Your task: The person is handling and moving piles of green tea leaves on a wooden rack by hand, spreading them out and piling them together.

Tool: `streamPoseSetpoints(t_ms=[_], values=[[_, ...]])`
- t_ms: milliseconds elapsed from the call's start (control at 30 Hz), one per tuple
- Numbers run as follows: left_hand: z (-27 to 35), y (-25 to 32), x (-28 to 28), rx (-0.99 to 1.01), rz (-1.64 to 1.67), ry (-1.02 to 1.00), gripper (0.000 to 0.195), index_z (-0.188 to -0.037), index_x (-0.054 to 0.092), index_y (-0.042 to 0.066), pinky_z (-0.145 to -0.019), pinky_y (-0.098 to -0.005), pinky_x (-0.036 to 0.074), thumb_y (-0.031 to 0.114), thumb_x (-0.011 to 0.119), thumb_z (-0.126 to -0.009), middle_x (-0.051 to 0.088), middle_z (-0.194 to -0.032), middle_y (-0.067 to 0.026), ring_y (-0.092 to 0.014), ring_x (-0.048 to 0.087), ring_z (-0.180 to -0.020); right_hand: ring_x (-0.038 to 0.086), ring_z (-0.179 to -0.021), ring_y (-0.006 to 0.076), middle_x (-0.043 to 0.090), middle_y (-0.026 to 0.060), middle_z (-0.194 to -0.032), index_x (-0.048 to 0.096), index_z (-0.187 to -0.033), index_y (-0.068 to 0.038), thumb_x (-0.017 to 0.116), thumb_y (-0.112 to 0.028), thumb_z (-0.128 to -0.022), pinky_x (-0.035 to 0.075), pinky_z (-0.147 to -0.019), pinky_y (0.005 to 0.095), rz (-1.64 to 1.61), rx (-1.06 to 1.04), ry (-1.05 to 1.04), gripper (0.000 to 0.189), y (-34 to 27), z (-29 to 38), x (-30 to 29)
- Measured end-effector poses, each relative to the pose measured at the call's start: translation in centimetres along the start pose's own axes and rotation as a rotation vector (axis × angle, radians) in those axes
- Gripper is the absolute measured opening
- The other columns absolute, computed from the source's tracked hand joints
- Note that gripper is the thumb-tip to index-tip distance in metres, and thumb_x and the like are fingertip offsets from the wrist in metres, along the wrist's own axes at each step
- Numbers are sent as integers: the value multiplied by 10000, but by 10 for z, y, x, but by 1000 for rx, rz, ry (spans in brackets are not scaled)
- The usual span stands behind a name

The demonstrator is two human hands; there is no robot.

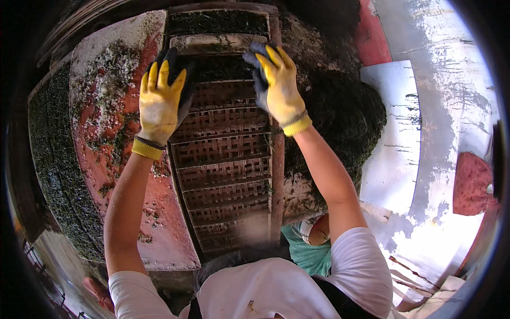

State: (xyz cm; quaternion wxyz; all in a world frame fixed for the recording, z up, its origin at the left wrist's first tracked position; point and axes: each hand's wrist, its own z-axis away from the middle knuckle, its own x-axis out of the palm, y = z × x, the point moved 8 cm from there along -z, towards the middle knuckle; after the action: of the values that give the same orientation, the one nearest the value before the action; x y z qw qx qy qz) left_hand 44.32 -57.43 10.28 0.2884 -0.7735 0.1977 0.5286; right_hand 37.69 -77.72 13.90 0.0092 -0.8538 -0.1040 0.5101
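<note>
My left hand (pixel 160 101) wears a yellow and white glove with dark patches. It is over the left edge of a wooden rack (pixel 275 159), fingers spread and nothing visible in it. Above the rack's right side is my right hand (pixel 281 85), gloved alike and slightly blurred, its fingers apart. Both palms are hidden, and contact with the rack cannot be made out. Between wooden slats, the rack shows woven lattice panels (pixel 227 147). Dark green shredded plant matter (pixel 217 22) fills its far section, and a pale, worn block or bar (pixel 219 43) lies just nearer.
To the left, a red board (pixel 167 223) carries pale granules (pixel 109 75) and green scraps. A slab of dark plant matter (pixel 59 159) lies beyond it. Right of the rack rises a dark fibrous heap (pixel 338 107), beside a white panel (pixel 394 159). Green cloth (pixel 308 251) is near my right arm.
</note>
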Motion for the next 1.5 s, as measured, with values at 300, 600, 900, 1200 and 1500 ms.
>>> streamPoseSetpoints(t_ms=[300,600,900,1200,1500], values=[[32,-49,44,-350,765,287,702,-1478,179,69,-1094,-289,317,27,511,-862,205,-1520,-87,-184,267,-1354,597,-1032,194,646,121,-1087,641,-1121,-128,637,-158,-858,515,-879,325,-591,355,-62,265,5,-76,26],[10,-3,-11,92,398,326,465,-1193,567,59,-1008,-433,385,47,503,-732,566,-1171,-114,-309,490,-1153,581,-1048,197,595,76,-1226,648,-1125,-160,586,-124,-887,500,-869,325,187,5,-211,249,-38,-34,40],[28,-50,42,35,341,299,582,-1360,440,111,-1071,-394,346,45,484,-784,478,-1344,-106,-273,419,-1257,437,-1276,246,525,61,-1324,538,-1240,-162,689,-139,-790,314,-1072,456,-115,-60,97,476,-90,98,-163],[125,152,-59,-209,1061,-136,498,-1434,302,81,-1155,-369,249,70,350,-939,258,-1509,-99,-302,252,-1375,169,-1393,418,145,112,-1550,225,-1471,-346,537,8,-835,200,-1083,629,439,666,-879,792,175,441,-118],[181,322,-131,-316,2195,-209,621,-1442,210,78,-1119,-289,293,241,544,-944,261,-1496,-95,-242,307,-1363,609,-977,300,650,123,-1093,626,-1151,-80,502,-65,-846,490,-858,374,-221,946,14,330,350,385,-162]])
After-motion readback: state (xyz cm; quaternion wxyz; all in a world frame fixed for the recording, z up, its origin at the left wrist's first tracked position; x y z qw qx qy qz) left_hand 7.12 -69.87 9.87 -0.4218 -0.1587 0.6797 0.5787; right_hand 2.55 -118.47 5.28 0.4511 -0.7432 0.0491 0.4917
